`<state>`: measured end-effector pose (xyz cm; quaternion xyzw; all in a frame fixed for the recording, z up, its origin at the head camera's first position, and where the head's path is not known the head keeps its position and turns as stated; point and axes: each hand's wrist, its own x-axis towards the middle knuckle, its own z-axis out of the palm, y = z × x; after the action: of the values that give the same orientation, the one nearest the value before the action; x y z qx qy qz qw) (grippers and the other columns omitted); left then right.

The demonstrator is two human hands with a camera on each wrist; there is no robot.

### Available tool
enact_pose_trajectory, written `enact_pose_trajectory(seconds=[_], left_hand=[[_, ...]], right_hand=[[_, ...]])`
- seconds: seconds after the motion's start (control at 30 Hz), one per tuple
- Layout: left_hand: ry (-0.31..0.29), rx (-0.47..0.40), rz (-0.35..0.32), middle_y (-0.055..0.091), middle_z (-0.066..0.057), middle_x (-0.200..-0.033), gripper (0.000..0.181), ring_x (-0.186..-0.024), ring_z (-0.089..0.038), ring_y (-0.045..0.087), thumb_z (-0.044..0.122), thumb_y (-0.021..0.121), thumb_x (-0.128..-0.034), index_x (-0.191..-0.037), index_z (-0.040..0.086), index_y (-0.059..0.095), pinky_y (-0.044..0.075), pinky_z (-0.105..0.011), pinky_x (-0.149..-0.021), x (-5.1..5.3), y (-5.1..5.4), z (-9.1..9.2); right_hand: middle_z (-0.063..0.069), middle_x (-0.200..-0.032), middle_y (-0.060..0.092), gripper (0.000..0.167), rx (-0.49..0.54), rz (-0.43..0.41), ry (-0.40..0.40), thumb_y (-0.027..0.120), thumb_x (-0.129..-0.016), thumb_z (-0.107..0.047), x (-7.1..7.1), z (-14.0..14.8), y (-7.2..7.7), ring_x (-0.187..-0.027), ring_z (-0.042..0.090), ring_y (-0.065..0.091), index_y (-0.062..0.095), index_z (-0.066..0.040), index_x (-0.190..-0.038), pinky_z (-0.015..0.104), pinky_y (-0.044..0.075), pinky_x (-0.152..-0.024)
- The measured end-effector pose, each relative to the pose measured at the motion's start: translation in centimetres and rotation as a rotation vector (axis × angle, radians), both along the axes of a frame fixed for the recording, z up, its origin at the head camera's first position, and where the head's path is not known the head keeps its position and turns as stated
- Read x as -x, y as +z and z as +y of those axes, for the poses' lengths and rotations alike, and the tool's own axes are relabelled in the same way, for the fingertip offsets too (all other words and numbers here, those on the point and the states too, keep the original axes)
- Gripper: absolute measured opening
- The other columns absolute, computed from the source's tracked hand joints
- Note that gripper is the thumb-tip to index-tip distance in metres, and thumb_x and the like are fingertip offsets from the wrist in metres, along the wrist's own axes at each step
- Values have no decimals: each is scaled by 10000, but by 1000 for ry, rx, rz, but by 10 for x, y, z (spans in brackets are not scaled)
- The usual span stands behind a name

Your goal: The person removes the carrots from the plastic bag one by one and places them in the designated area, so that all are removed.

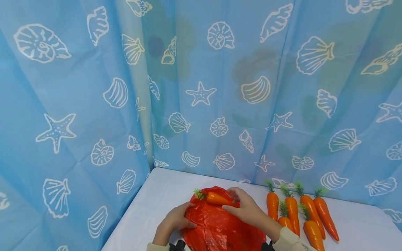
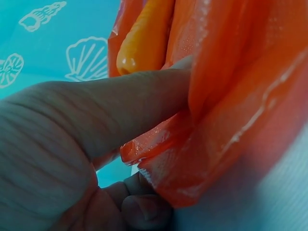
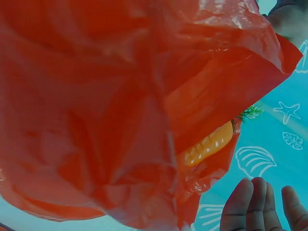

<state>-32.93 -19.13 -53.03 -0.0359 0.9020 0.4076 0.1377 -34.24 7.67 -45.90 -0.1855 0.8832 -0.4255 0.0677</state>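
A red plastic bag [image 1: 220,223] lies on the white table with its mouth toward the back. In that mouth rests an orange toy carrot [image 1: 216,198], its green leafy top pointing left and its tip right. My left hand [image 1: 177,218] holds the bag's left edge; the left wrist view shows the thumb going inside the plastic [image 2: 231,96] and fingers outside it. My right hand [image 1: 246,209] is at the bag's right edge, near the carrot's tip. Its fingers [image 3: 257,207] look extended and apart from the bag in the right wrist view.
Several orange toy carrots [image 1: 326,216] with green tops lie on the table [image 1: 361,223] to the right of the bag. A blue curtain [image 1: 220,104] printed with white shells and starfish stands behind the table and along its left side.
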Motion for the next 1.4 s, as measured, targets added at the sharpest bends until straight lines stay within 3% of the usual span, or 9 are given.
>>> enact_pose_trajectory(seconds=[0.5, 0.8, 1.07, 1.4], left_hand=[[-8, -3, -8, 605, -151, -1322, 736, -1155, -367, 567, 159, 882, -698, -1362, 114, 566, 486, -608, -964, 1, -3, 2], [-7, 2, 4, 609, -148, -1319, 736, -1140, -357, 573, 168, 883, -699, -1361, 108, 566, 489, -603, -965, 1, -2, -1], [32, -19, -2, 619, -134, -1311, 795, -1113, -347, 600, 148, 907, -649, -1367, 129, 568, 550, -533, -900, -1, -2, 1], [20, 2, 3, 632, -122, -1274, 730, -1059, -307, 590, 140, 894, -672, -1335, 130, 589, 542, -552, -907, 0, 1, 3]], right_hand=[[120, -1203, 625, 519, -36, 7, 40, 763, -867, -295, 14, -5, -9, -1071, 275, 600, 559, -59, -1281, 489, 539, -929], [145, -1316, 596, 540, -87, -52, 174, 739, -885, -319, 19, -24, -13, -1200, 359, 569, 543, -59, -1316, 572, 485, -996], [139, -1331, 591, 548, -118, -35, 72, 772, -849, -311, 28, -29, -28, -1229, 361, 551, 570, -80, -1303, 596, 454, -1024], [106, -1266, 628, 512, -108, -45, -21, 784, -842, -237, 41, -28, -41, -1133, 280, 596, 579, -84, -1286, 536, 495, -1004]])
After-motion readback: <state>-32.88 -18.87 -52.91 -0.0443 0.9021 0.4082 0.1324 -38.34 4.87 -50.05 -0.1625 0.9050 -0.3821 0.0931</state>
